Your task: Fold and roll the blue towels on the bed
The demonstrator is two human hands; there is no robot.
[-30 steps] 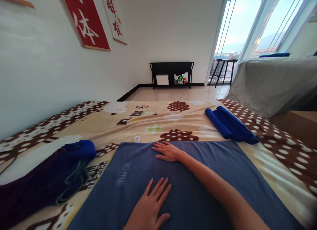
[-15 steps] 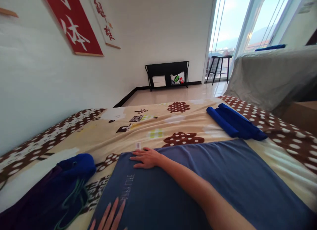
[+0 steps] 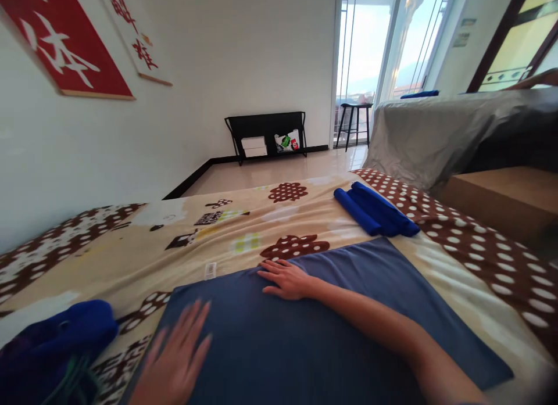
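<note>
A dark blue cloth [image 3: 270,335] lies spread on a patterned blanket [image 3: 187,219], with a white label [image 3: 210,271] at its far edge. My right hand [image 3: 288,279] rests palm down near that far edge, fingers stretched out. Over the cloth's left side is my left hand [image 3: 172,361], flat and slightly blurred, its fingers extended. Whether the left palm presses on the fabric I cannot tell. Neither hand grips anything. Left of the cloth sits a bunched blue and dark purple garment [image 3: 74,329] with green cords, cut off by the frame.
Folded bright blue cloth [image 3: 375,210] lies beyond the dark blue one. A grey-covered piece of furniture [image 3: 405,138] and a cardboard box [image 3: 514,187] stand at the right. Farther back are a black low rack [image 3: 265,123] and a stool [image 3: 355,117]. Part of a person's arm [image 3: 536,79] shows upper right.
My view has turned right. The right hand has slid rightward along the cloth's far edge, away from the label. The left hand has moved forward and more of it shows.
</note>
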